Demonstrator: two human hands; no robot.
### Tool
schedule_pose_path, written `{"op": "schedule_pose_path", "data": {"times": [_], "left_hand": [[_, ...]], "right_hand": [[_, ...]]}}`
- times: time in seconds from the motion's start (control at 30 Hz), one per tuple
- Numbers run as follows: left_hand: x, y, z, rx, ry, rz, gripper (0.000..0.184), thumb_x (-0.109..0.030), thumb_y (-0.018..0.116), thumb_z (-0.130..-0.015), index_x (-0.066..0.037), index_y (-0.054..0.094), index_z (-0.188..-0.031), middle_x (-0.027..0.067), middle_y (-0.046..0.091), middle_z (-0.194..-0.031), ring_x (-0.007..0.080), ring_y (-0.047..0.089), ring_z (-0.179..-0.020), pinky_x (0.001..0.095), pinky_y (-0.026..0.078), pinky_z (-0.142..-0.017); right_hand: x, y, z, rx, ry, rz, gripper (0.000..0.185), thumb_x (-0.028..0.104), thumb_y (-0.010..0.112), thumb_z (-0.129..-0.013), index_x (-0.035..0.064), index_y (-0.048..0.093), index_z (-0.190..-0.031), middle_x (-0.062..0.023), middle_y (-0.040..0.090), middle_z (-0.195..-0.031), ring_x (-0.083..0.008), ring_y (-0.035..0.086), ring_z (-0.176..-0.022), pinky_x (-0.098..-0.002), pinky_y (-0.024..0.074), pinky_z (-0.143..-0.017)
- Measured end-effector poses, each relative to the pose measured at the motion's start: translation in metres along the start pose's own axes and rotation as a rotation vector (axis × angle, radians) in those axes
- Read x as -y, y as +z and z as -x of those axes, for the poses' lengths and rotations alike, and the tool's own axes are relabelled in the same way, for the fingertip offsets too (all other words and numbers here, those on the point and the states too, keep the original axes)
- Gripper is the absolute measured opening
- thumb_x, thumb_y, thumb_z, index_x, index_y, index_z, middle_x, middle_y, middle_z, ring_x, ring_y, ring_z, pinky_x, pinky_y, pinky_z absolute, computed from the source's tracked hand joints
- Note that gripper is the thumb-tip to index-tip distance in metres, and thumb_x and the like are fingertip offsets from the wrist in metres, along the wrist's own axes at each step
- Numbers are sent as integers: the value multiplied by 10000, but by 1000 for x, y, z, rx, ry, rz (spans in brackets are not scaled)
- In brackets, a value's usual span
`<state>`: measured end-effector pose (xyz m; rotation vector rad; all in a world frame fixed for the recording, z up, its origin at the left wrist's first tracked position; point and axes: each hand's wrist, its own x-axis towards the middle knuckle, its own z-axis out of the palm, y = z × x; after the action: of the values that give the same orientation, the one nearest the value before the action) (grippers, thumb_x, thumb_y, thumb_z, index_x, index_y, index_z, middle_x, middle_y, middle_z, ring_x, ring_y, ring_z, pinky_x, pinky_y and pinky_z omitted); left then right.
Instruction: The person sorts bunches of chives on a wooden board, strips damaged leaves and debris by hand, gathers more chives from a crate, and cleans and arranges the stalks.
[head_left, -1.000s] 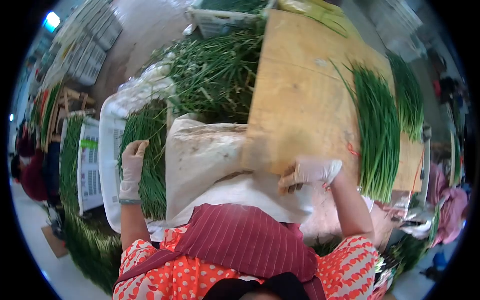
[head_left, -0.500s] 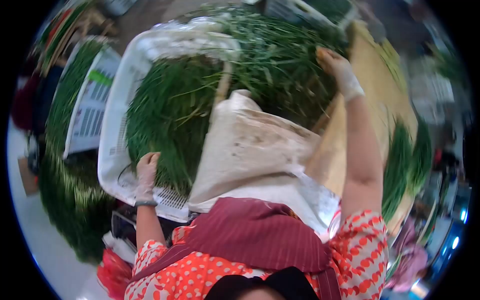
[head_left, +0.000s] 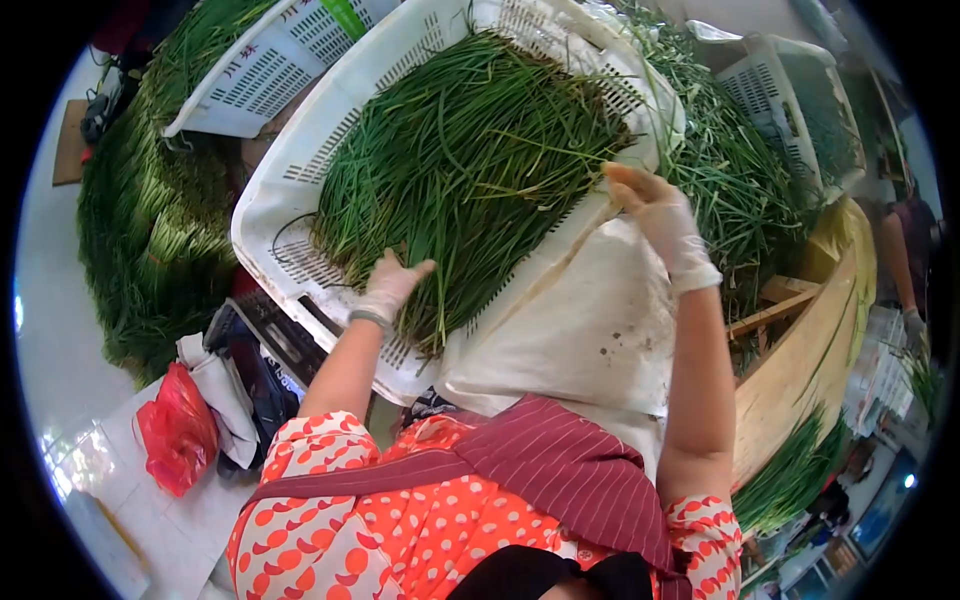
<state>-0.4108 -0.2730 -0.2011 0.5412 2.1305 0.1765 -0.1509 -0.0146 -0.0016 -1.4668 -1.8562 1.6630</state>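
Green stalks (head_left: 450,160) under your hands

They lie in the white basket (head_left: 300,165), upper centre. Your left hand (head_left: 392,284) is open at their lower edge, thumb spread; your right hand (head_left: 658,218), fingers partly bent, is beside their right edge, its hold impossible to tell.

Right hand (head_left: 660,222) now by basket (head_left: 285,165), view swung left

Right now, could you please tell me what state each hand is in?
Left hand: open, at the greens.
Right hand: partly curled; whether it holds anything is unclear.
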Motion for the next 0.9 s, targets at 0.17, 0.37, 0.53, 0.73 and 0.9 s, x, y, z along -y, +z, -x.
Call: {"op": "schedule_pose_path", "data": {"times": [0.17, 0.37, 0.53, 0.73, 0.9], "left_hand": [[-24, 34, 35, 27, -49, -62, 1219, -658, 669, -644, 17, 28, -1432, 273, 144, -1464, 464, 250, -1304, 456, 254, -1077], [-68, -38, -27, -452, 336, -41, 1025, -457, 702, -726, 19, 122, -1423, 250, 215, -1447, 425, 231, -1310, 457, 230, -1083], [-187, -53, -107, -505, 524, -254, 1117, -578, 678, -681, -5, 88, -1438, 217, 159, -1482, 383, 142, -1367, 422, 124, -1123], [-288, -24, -140, -389, 447, -525, 1147, -569, 674, -691, -87, -31, -1457, 139, -3, -1524, 330, -6, -1402, 463, 30, -1120], [-297, -50, -186, -383, 327, -549, 1127, -509, 683, -695, -30, -5, -1447, 182, 17, -1515, 359, 18, -1396, 465, 79, -1118]], "right_hand": [[-38, 82, -33, 210, -102, 89, 262, 151, 616, -874, 31, 628, -1106, -75, 656, -1065, -148, 609, -955, -268, 480, -852], [-46, 110, -46, 233, -131, 400, 276, 204, 623, -810, 63, 655, -1045, -155, 657, -965, -303, 634, -896, -331, 500, -818], [-51, 107, -55, 118, -288, 585, 264, 211, 622, -797, 75, 652, -1021, -147, 644, -884, -315, 621, -845, -403, 486, -775], [-44, 108, -58, 169, -333, 664, 312, 219, 603, -804, 75, 609, -1081, -145, 637, -936, -304, 610, -888, -408, 453, -791], [-39, 108, -59, 191, -364, 638, 345, 211, 605, -800, 45, 590, -1103, -140, 628, -925, -303, 597, -869, -401, 442, -790]]}}
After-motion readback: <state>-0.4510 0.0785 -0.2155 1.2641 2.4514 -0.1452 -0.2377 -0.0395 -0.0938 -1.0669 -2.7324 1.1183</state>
